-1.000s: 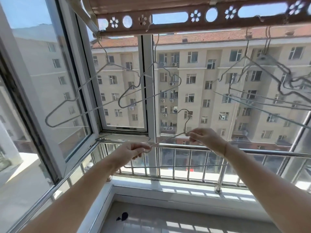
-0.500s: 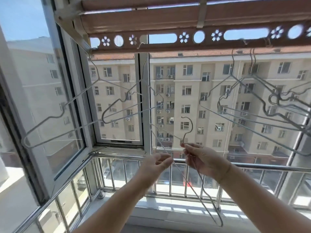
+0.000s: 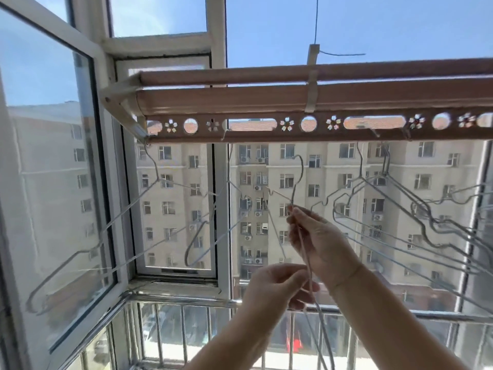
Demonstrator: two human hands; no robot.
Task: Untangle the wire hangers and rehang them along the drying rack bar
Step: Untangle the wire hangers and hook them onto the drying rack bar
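Observation:
My right hand [image 3: 317, 236] pinches the neck of a thin wire hanger [image 3: 298, 180], hook up, a short way below the drying rack bar [image 3: 266, 134]. The hanger's body trails down past my left hand [image 3: 277, 287], whose fingers close around its wires lower down. The pinkish bar has round and flower-shaped cut-outs along it. Two hangers [image 3: 128, 212] dangle from the bar's left end, one near the corner and one near the window post. A tangled bunch of hangers [image 3: 400, 209] hangs from the bar on the right.
An open window sash [image 3: 53, 182] swings inward at left. A steel guard rail [image 3: 186, 301] with vertical bars runs below the window. A white strap [image 3: 312, 84] and a thin cable hold the rack from above. An apartment block fills the background.
Both hands have lifted the held hanger upward, bringing its hook closer to the bar. The hanger has turned to hang vertically, and my view has tilted up toward the rack and sky.

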